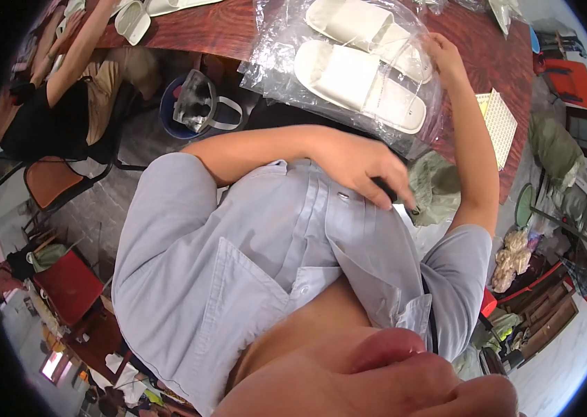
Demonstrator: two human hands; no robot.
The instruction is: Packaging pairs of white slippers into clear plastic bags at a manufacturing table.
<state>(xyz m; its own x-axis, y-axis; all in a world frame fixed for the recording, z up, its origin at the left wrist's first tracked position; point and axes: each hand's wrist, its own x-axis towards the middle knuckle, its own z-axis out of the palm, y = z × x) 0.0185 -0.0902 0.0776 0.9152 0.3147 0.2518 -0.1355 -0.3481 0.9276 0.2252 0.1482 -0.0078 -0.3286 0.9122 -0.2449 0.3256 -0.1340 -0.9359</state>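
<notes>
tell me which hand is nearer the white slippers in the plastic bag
Right. The right hand touches the clear bag around the slippers; the left hand rests on the shirt.

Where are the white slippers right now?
In the head view, the white slippers lie top centre on the red-brown table, inside a clear plastic bag, with the right hand touching the bag's right edge.

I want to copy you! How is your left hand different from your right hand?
The left hand lies low on the grey shirt; the right hand reaches up to the clear plastic bag holding white slippers. The left hand's fingers spread flat; the right hand's curl at the bag's edge. Both are bare.
</notes>
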